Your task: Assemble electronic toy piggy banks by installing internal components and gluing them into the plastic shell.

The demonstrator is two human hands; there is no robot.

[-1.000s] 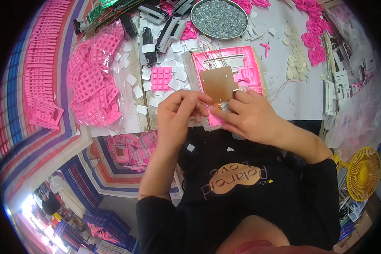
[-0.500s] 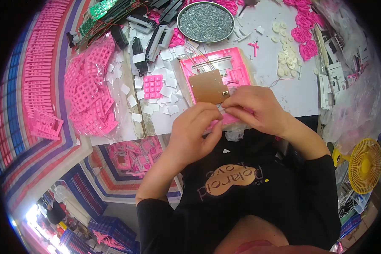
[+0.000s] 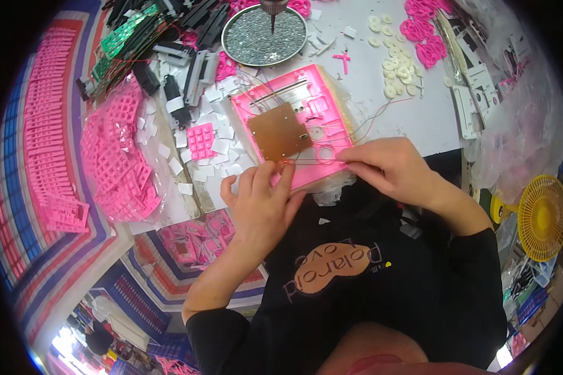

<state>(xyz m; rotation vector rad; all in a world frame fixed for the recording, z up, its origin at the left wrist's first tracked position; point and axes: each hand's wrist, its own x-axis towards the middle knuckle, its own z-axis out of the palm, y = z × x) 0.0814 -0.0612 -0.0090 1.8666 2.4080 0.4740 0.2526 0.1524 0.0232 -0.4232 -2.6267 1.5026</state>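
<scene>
A pink plastic housing (image 3: 344,130) lies tilted on the table in front of me, its inner side facing up. A brown circuit board (image 3: 275,132) sits over its left part, with thin wires (image 3: 316,162) running along the board's near edge toward the right. My left hand (image 3: 256,203) rests at the near left of the housing, fingers apart, fingertips touching the wires by the board's lower edge. At the right edge of the housing my right hand (image 3: 391,165) is closed in a pinch on the wires, drawing them out straight.
Beyond the housing stands a round tray of small screws (image 3: 266,59), with a screwdriver tip (image 3: 273,22) hanging over it. White round parts (image 3: 399,69) lie far right. A pink keypad (image 3: 200,141) and white paper squares (image 3: 231,156) lie left, beside bagged pink grids (image 3: 116,150).
My hands have moved apart; the right one went outward with the wires, now stretched between them. The view has shifted, and the screwdriver tip has come into sight above the screws.
</scene>
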